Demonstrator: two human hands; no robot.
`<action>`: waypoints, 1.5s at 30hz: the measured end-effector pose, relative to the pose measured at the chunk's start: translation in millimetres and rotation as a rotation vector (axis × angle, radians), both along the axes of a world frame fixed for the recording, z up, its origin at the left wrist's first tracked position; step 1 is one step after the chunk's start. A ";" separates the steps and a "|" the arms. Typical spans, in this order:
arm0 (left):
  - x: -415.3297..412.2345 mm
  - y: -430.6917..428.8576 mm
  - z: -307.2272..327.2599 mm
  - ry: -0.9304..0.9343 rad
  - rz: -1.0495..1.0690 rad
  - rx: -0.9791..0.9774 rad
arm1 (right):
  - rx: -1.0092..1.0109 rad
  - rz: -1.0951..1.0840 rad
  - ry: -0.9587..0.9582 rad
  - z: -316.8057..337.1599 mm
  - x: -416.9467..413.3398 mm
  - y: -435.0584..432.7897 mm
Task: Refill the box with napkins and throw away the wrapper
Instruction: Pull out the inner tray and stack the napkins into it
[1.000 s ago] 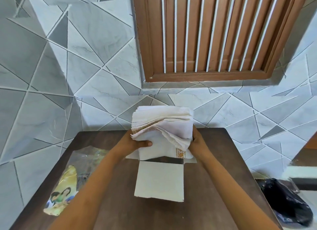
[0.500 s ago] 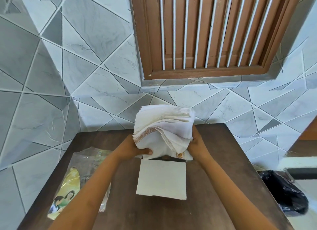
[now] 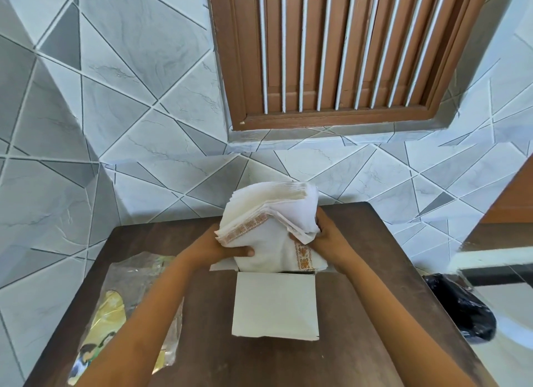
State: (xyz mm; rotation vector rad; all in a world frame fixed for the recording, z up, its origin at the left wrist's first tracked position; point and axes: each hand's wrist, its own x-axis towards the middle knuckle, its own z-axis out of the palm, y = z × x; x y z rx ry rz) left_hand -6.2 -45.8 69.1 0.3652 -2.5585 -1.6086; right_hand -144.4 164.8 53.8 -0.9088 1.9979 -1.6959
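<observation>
Both hands, left hand (image 3: 219, 246) and right hand (image 3: 331, 239), are clamping the thick stack of white, orange-bordered paper napkins (image 3: 268, 222) and should be keeping it squared while easing it into the open white cardboard box (image 3: 275, 306).

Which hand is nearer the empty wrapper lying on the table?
Left. The left hand grips the napkins just right of the wrapper; the right hand holds their far side, farther away.

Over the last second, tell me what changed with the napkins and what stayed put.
Little moved. Both hands, left and right, keep their grip on the napkin stack, its lower end staying in the open box, with no clear drop. The wrapper stays on the table.
</observation>
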 end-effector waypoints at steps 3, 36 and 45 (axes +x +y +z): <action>1.8 3.1 -0.7 0.028 -0.018 -0.069 | 0.061 0.030 0.025 15.1 -1.1 -2.0; -1.5 -1.2 -15.1 0.034 -0.046 -0.165 | 0.275 0.004 -0.053 0.5 28.4 22.0; 0.6 -0.3 -18.1 0.050 0.007 -0.122 | 0.512 -0.021 0.180 2.8 51.6 25.8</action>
